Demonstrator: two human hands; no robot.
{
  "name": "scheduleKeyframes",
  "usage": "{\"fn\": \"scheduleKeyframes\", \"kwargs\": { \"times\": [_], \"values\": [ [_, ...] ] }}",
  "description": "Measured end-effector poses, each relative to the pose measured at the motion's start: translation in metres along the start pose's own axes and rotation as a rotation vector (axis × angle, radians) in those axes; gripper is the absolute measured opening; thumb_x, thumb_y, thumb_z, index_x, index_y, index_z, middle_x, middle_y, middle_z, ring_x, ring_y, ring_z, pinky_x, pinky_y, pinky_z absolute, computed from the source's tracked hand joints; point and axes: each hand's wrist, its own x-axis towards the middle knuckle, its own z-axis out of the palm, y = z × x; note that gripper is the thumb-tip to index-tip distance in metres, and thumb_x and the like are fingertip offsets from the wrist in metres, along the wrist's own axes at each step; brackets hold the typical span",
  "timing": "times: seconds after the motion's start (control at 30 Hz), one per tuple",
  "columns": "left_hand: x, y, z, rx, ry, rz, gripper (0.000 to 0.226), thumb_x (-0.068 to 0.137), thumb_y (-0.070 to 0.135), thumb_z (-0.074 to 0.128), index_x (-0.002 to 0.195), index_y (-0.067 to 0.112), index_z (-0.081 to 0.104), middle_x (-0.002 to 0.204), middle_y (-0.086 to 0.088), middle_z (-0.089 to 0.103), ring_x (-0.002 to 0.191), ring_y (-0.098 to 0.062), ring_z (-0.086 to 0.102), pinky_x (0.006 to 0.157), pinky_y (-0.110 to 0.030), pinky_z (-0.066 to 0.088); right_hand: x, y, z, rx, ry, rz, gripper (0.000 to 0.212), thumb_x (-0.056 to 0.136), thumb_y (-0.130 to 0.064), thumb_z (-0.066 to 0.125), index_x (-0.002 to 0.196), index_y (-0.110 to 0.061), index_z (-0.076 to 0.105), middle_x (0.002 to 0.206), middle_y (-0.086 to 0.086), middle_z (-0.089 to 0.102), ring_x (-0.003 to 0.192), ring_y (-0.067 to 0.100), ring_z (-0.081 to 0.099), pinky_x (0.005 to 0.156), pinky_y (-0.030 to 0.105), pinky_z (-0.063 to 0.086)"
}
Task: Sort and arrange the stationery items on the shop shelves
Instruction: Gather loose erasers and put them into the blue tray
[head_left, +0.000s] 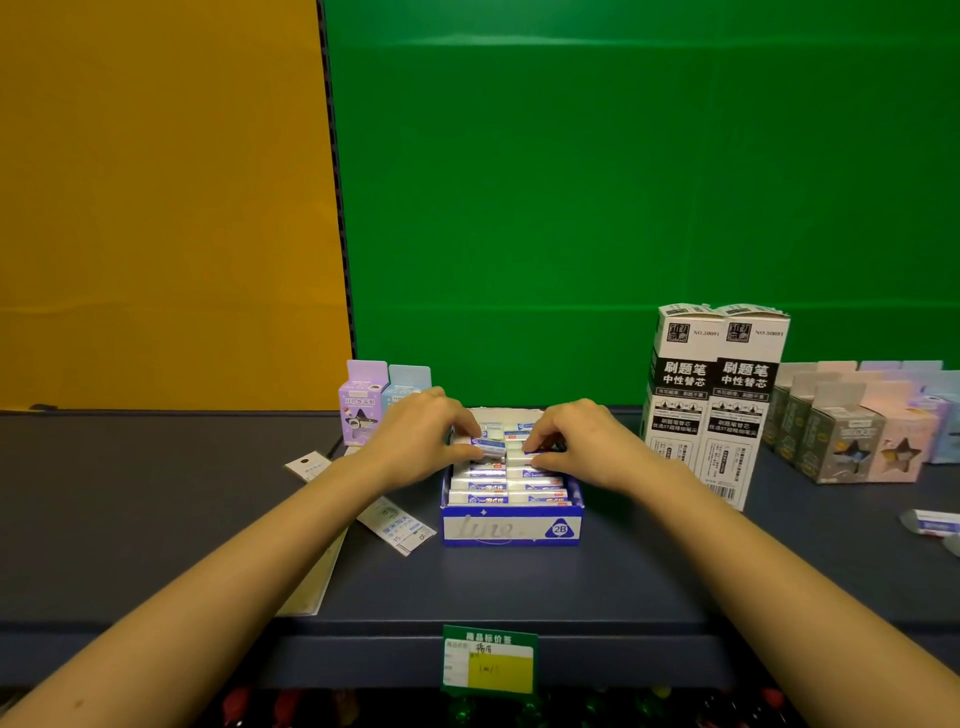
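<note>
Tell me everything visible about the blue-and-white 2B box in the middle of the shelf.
The box is an open-topped cardboard display tray, blue with a white front panel, faint script and a 2B triangle. It stands flat on the dark shelf, front facing the camera. Two rows of wrapped erasers fill it. The left hand and right hand reach in at the back, each pinching one of the erasers.

Green back panel (623, 182), orange panel (156, 182), dark shelf (156, 493)
</note>
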Motion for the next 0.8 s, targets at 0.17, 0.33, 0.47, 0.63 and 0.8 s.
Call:
{"fn": "scheduleKeyframes", "kwargs": {
  "times": [0.17, 0.33, 0.47, 0.63, 0.8],
  "values": [
    [0.0038, 0.0019, 0.0047, 0.032, -0.013, -0.016, 0.036, 0.081, 0.042, 0.063, 0.110, 0.022, 0.068, 0.109, 0.000, 0.067, 0.101, -0.017, 0.051, 0.071, -0.027, 0.035, -0.0021, -0.0002, 0.0018, -0.013, 0.024, 0.025, 0.021, 0.082, -0.027, 0.065, 0.101, -0.024, 0.072, 0.108, -0.003, 0.070, 0.097, 0.016, 0.062, 0.086, 0.036, 0.052],
    [0.0029, 0.0010, 0.0043, 0.063, -0.055, 0.020, 0.034, 0.082, 0.041, 0.061, 0.109, 0.022, 0.069, 0.114, 0.001, 0.063, 0.105, -0.016, 0.052, 0.074, -0.026, 0.036, -0.0043, -0.0015, 0.0018, -0.005, 0.030, 0.026, 0.020, 0.083, -0.027, 0.063, 0.101, -0.023, 0.072, 0.110, -0.004, 0.069, 0.099, 0.015, 0.062, 0.087, 0.035, 0.052],
    [0.0029, 0.0027, 0.0029, 0.045, -0.057, 0.033, 0.031, 0.083, 0.041, 0.060, 0.105, 0.022, 0.071, 0.108, 0.001, 0.066, 0.091, -0.012, 0.052, 0.069, -0.024, 0.034, -0.0056, -0.0027, 0.0023, -0.013, 0.037, 0.034, 0.021, 0.083, -0.026, 0.062, 0.103, -0.024, 0.071, 0.110, -0.004, 0.069, 0.100, 0.016, 0.062, 0.087, 0.035, 0.051],
    [0.0045, 0.0014, 0.0036, -0.061, -0.065, -0.026, 0.023, 0.079, 0.036, 0.068, 0.091, 0.018, 0.075, 0.097, 0.001, 0.070, 0.077, -0.007, 0.050, 0.065, -0.023, 0.039, -0.0068, -0.0035, 0.0027, -0.014, 0.051, 0.051, 0.020, 0.082, -0.025, 0.064, 0.101, -0.024, 0.071, 0.109, -0.004, 0.069, 0.097, 0.015, 0.062, 0.086, 0.034, 0.052],
    [0.0031, -0.0004, 0.0026, -0.092, -0.087, -0.029, 0.022, 0.080, 0.036, 0.066, 0.089, 0.019, 0.076, 0.097, 0.000, 0.068, 0.081, -0.011, 0.053, 0.069, -0.031, 0.047, -0.0059, -0.0038, 0.0032, 0.006, 0.056, 0.075, 0.018, 0.081, -0.024, 0.065, 0.098, -0.024, 0.072, 0.106, -0.004, 0.070, 0.097, 0.016, 0.062, 0.086, 0.035, 0.051]
  ]
}}
